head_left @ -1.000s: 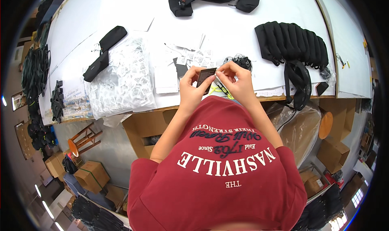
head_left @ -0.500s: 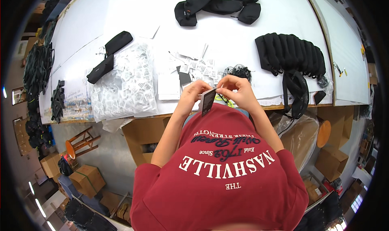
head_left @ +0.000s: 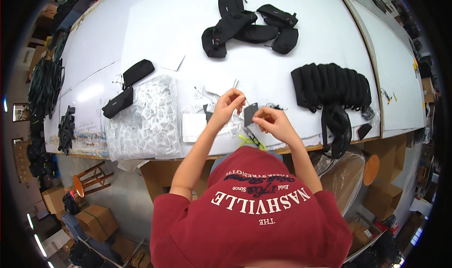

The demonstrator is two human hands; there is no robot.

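Holding a small dark tag [head_left: 250, 114] over the near edge of the white table [head_left: 141, 28], we had both hands raised close together. Our left hand [head_left: 229, 104] was pinched shut, fingertips gripping something thin at the tag's upper edge; what exactly it was, we could not tell. Our right hand [head_left: 271, 122] was curled, thumb and fingers closed on the tag's right side, keeping it upright between the two hands.

Just beneath the hands lay loose white slips [head_left: 194, 127] and a yellow-green scrap [head_left: 249, 138] at the table's edge. To our left sat a clear bag of small white packets [head_left: 143, 120], with two slim black pouches [head_left: 128, 88] just beyond it. To our right stood a tight row of black pouches [head_left: 329, 85], and another black pouch [head_left: 339, 129] hung over the edge below them. Farther back, well apart from the hands, lay a loose heap of black pouches [head_left: 249, 30].
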